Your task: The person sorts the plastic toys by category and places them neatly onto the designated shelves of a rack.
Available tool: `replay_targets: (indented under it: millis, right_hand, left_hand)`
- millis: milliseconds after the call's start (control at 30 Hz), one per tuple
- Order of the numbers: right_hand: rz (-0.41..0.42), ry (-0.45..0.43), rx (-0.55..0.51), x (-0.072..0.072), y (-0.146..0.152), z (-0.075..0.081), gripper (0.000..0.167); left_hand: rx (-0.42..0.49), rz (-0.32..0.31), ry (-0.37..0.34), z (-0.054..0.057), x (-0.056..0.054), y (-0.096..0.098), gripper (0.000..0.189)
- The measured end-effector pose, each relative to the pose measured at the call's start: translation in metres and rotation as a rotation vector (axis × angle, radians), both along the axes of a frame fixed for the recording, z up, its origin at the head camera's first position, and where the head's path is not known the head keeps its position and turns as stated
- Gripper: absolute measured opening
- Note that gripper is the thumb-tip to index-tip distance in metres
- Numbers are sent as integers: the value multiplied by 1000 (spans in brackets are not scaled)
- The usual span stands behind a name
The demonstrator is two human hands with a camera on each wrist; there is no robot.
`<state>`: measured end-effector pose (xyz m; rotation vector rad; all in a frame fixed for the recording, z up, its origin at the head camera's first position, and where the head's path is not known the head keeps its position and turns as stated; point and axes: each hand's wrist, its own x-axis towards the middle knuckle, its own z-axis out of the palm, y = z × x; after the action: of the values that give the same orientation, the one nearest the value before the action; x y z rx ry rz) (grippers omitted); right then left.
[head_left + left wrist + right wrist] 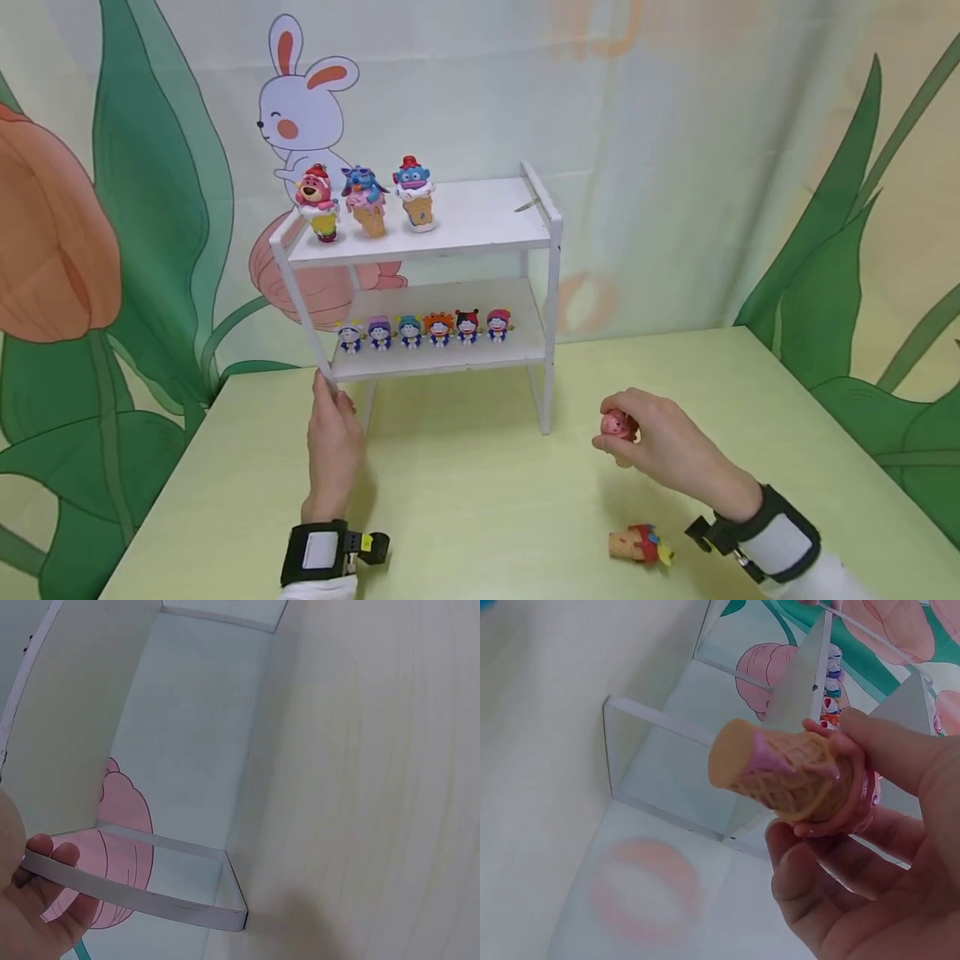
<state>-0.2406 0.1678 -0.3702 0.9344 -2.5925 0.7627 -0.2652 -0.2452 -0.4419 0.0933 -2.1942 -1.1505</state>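
Observation:
In the head view my right hand pinches a pink ice-cream-cone figurine above the table, right of the white two-tier shelf. The right wrist view shows its waffle cone pointing away from the palm, thumb and fingers round the pink top. My left hand grips the shelf's front left leg, fingers curled round it. Below the right hand another cone figurine, with a red top, lies on its side.
On the top tier stand three cone figurines: a pink bear, a blue-eared one and a blue-faced one. Several small blue-and-white figurines line the lower tier. A printed curtain hangs behind the pale green table.

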Motion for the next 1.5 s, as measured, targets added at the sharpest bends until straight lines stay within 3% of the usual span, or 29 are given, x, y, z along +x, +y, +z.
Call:
replay_targets:
  millis: [133, 433, 600, 767, 933, 1167, 1300, 1500]
  right_hand:
    - [32, 48, 15, -6, -1, 23, 24]
    - [139, 280, 1, -20, -23, 101, 27]
    - [169, 377, -27, -26, -35, 130, 29]
    - [186, 416, -104, -31, -50, 161, 28]
    - [168, 394, -148, -37, -71, 195, 31]
    - [55, 267, -156, -50, -106, 233, 37]
    - [28, 226, -137, -63, -126, 240, 36]
    - [-52, 168, -53, -82, -151, 236, 38]
  left_hand:
    - [5, -7, -11, 0, 0, 1, 49]
    - [6, 11, -11, 0, 0, -1, 49]
    - [-1, 15, 10, -1, -1, 0, 49]
    - [-2, 4, 31, 0, -3, -1, 49]
    - [14, 9, 5, 1, -1, -1, 49]
    - [23, -4, -6, 1, -1, -1, 49]
    - [12, -5, -1, 1, -2, -1, 48]
    - [-1, -2, 11, 1, -1, 0, 48]
